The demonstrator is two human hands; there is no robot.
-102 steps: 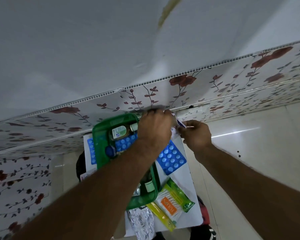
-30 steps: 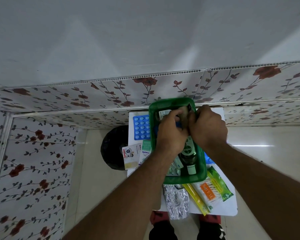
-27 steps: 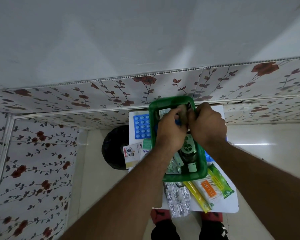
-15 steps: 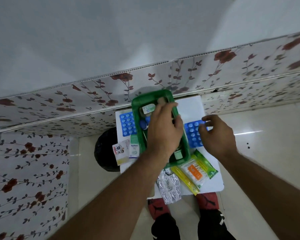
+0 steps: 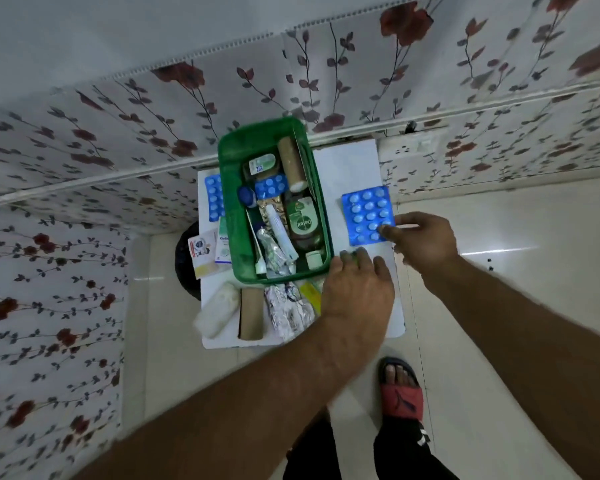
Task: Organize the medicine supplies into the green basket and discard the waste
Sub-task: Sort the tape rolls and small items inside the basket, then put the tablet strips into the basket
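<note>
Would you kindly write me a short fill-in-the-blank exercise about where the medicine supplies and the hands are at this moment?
1. The right hand touches the blue blister pack lying to the ____ of the green basket.
2. The Dettol bottle lies ____ the green basket.
3. The cardboard tube on the white table lies next to a ____ roll.
4. The left hand rests by the basket's ____ corner.

Answers: right; inside; white; near right
</note>
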